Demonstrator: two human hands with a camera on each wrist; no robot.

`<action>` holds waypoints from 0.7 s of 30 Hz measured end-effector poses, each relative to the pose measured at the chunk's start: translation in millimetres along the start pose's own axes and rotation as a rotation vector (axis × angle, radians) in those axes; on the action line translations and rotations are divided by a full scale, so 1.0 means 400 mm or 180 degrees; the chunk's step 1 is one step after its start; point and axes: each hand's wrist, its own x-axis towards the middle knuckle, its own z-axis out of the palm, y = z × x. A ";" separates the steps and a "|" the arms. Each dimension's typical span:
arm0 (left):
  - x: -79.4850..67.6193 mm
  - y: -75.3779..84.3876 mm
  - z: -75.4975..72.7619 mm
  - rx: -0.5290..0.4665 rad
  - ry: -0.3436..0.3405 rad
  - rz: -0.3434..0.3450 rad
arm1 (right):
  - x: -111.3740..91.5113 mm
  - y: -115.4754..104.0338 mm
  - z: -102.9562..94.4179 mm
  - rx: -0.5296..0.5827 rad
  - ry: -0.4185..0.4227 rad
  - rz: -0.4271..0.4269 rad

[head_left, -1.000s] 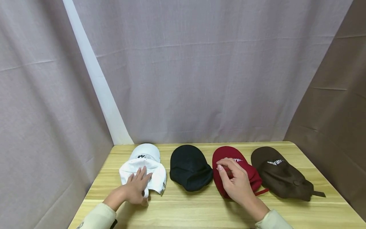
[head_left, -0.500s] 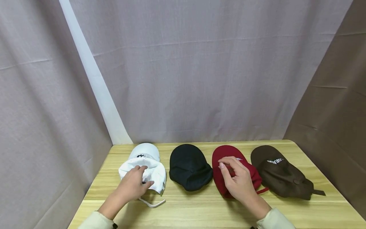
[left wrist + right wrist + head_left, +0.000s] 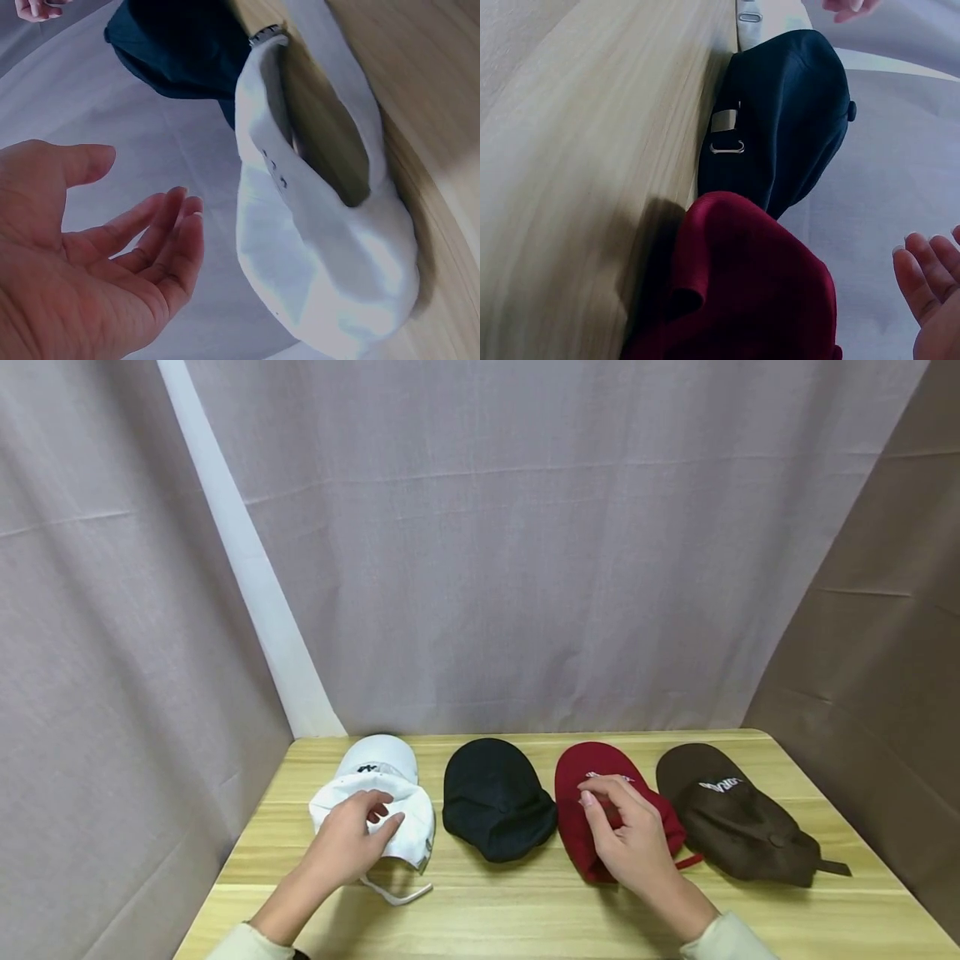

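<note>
My left hand (image 3: pixel 349 837) hovers over the near part of the white cap (image 3: pixel 412 827), its fingers loosely bent with nothing between them. In the left wrist view a gap shows between that hand (image 3: pixel 112 247) and the white cap (image 3: pixel 322 262). The cap's thin white strap (image 3: pixel 401 897) trails on the table in front of it. Above the red cap (image 3: pixel 592 760) is my right hand (image 3: pixel 633 835), fingers relaxed and holding nothing. The right wrist view shows this hand (image 3: pixel 937 300) apart from the red cap (image 3: pixel 757 277). Between the hands lies a black cap (image 3: pixel 495 797).
A brown cap (image 3: pixel 738 814) with white lettering lies at the right, close to the red one. All the caps stand in a row on a light wooden table (image 3: pixel 487 918). Grey curtains (image 3: pixel 525 568) rise behind the table and along its sides.
My left hand has lifted off the white cap and drawn back slightly, its spread fingers now loosely bent. The white strap has come out onto the table. The right hand has barely moved.
</note>
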 end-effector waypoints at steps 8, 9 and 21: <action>0.012 0.029 0.028 -0.0576 -0.0107 -0.0089 | -0.001 -0.006 0.005 -0.0003 -0.0008 -0.0021; 0.017 0.034 0.034 -0.0667 -0.0136 -0.0099 | -0.002 -0.007 0.005 -0.0005 -0.0008 -0.0022; 0.123 0.065 0.161 -0.0878 -0.0530 -0.0288 | -0.001 -0.027 0.017 0.0052 -0.0018 -0.0089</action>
